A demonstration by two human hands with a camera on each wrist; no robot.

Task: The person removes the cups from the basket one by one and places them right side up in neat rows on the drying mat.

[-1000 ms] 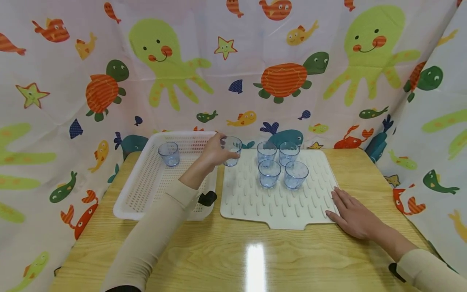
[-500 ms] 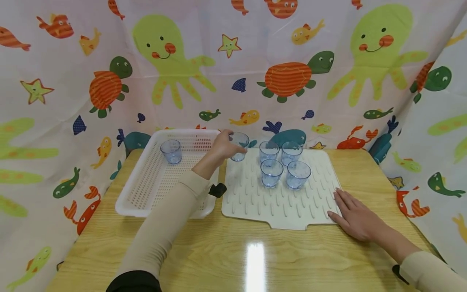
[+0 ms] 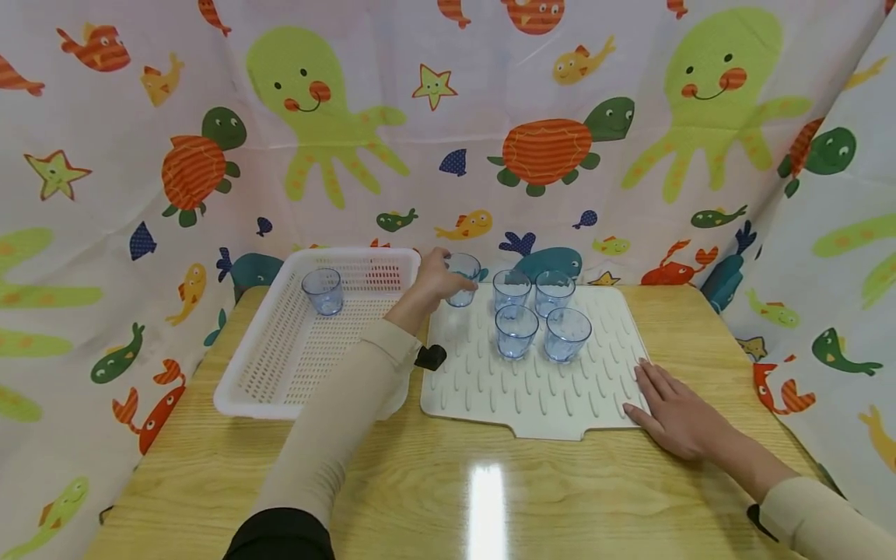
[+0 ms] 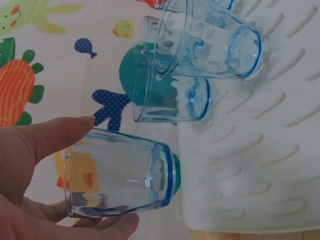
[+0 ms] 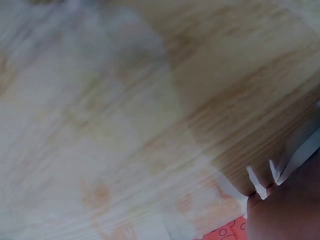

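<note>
My left hand (image 3: 432, 281) grips a clear bluish drinking glass (image 3: 463, 280) over the far left corner of the white ridged draining mat (image 3: 476, 389). In the left wrist view, thumb and fingers clasp the glass (image 4: 120, 172) near its rim, and its base looks just off the mat. Several like glasses stand grouped on the mat, among them a front left glass (image 3: 516, 333) and a front right glass (image 3: 567, 336). My right hand (image 3: 675, 416) rests with extended fingers on the mat's right edge; its own wrist view shows little of it.
Left of the mat is a white perforated basket (image 3: 241, 389) with one glass (image 3: 323, 292) at its back. Both stand on a wooden table (image 3: 392, 482). A curtain (image 3: 392, 171) printed with sea animals hangs behind and at the sides.
The left hand has carried its glass rightward, from beside the basket's rim to over the mat's back left corner. The right hand stays put on the mat's edge.
</note>
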